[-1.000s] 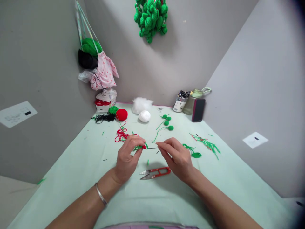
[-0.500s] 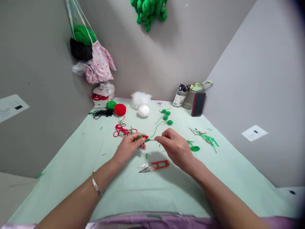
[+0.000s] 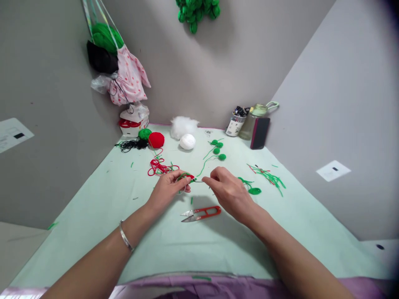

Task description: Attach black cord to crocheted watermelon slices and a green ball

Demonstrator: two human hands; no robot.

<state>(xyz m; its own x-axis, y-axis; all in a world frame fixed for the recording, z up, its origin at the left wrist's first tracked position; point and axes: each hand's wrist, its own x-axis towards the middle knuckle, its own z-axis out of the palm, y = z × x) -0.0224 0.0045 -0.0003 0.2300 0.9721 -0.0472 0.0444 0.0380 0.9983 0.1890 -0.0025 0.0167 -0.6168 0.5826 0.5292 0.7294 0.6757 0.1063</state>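
My left hand (image 3: pixel 171 185) pinches a small red and green crocheted piece (image 3: pixel 190 177) between thumb and fingers, partly covered by them. Green and pale strands loop around these fingers. My right hand (image 3: pixel 229 189) is closed at the piece's right side, its fingertips on a thin, dark needle-like tool (image 3: pixel 198 181) that reaches the piece's edge. A short dark end shows below those fingertips; whether it is yarn or part of the tool I cannot tell. Below the hands lie red-handled thread snips (image 3: pixel 204 213), blades pointing left.
Behind my left hand lie tangled red yarn (image 3: pixel 160 167), a red yarn ball (image 3: pixel 156 140) and black yarn (image 3: pixel 132 144). White stuffing (image 3: pixel 183 127) and a white ball (image 3: pixel 187 141) sit at the back. Green crocheted pieces (image 3: pixel 222 157), yarn scraps (image 3: pixel 271 178) and a phone (image 3: pixel 260 133) are rightward.
A dark strand stretched between my hands a second ago; now my right fingertips are nearer the piece. My left hand has turned, its fingers now under the piece. The whole view has shifted slightly.
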